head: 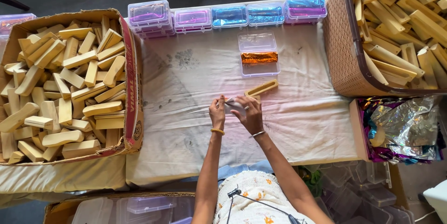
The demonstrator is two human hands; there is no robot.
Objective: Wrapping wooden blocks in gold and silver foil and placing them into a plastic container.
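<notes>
Both hands meet near the middle of the surface (pixel 186 112), a white cloth with grey smudges. My left hand (pixel 217 114) and right hand (pixel 251 112) pinch a small pale, silvery scrap (pixel 231 100) between their fingertips; each grip is narrow, closed on that piece. What the scrap is made of I cannot tell; it looks like thin foil or film.

Just beyond the right hand, toward the far edge, lies a slotted wooden block (pixel 261 88), apart from the fingers. Beyond that sits an open clear plastic box (pixel 259 55) with an orange foil strip (pixel 259 57) inside. A row of lidded boxes (pixel 228 15) with purple and blue foil lines the far edge.

Cardboard carton of wooden blocks (pixel 65 84) at the left edge; woven basket (pixel 340 51) of more blocks at the right far corner.

Judgement: step in hand is preparing the scrap, separating or straightening it. The next move calls for a steady two-handed pinch and carrying it to the slotted block.
</notes>
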